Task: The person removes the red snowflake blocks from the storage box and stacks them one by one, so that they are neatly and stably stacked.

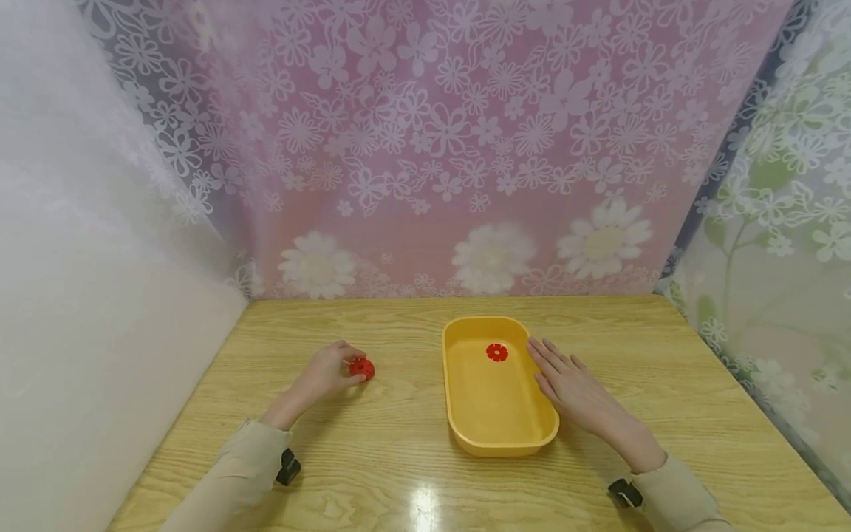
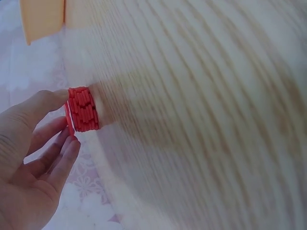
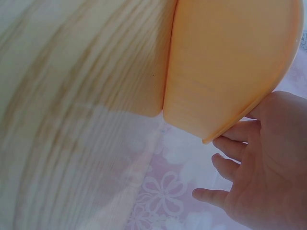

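My left hand (image 1: 327,371) is over the table, left of the basin. Its thumb and fingers pinch the top one of a short stack of red flower-shaped discs (image 2: 84,109) with notched edges. A thin pale gap shows between that top disc and the others in the left wrist view. My right hand (image 1: 577,391) lies along the right rim of a yellow plastic basin (image 1: 488,436), its fingers extended and touching the rim. One red flower-shaped disc (image 1: 496,352) lies flat inside the basin near the far end.
The wood-grain table (image 1: 399,480) carries the basin right of its middle. A pink floral curtain (image 1: 425,148) hangs behind the far edge. Pale cloth (image 1: 100,258) borders the left side, and a green-and-white floral cloth (image 1: 784,258) the right.
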Demonstrator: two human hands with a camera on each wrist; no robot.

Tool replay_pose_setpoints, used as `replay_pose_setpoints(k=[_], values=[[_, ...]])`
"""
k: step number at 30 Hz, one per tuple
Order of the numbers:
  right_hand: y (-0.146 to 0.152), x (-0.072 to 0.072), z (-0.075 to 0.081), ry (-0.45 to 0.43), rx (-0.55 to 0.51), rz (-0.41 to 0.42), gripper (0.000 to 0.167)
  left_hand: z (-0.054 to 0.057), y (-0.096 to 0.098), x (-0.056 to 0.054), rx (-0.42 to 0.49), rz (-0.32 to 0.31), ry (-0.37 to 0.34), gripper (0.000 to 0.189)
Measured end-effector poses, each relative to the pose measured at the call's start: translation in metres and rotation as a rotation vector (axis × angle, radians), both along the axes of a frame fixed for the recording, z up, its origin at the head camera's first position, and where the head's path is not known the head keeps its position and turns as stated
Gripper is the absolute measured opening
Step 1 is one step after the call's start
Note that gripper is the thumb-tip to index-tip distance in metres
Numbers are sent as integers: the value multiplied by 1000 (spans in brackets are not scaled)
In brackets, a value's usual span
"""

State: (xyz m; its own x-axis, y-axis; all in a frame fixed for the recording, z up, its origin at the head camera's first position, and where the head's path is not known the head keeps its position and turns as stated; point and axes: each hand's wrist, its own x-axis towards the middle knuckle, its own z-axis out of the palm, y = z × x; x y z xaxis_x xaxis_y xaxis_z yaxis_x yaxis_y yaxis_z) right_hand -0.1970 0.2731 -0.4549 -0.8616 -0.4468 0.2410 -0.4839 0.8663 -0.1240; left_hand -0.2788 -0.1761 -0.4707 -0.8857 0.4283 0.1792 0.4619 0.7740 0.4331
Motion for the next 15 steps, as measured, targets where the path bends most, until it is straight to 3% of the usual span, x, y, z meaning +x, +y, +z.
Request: replay_pose_setpoints(k=[15], values=[[0,1,1,-8,6,-3,57,-2,0,2,13,-11,1,36]])
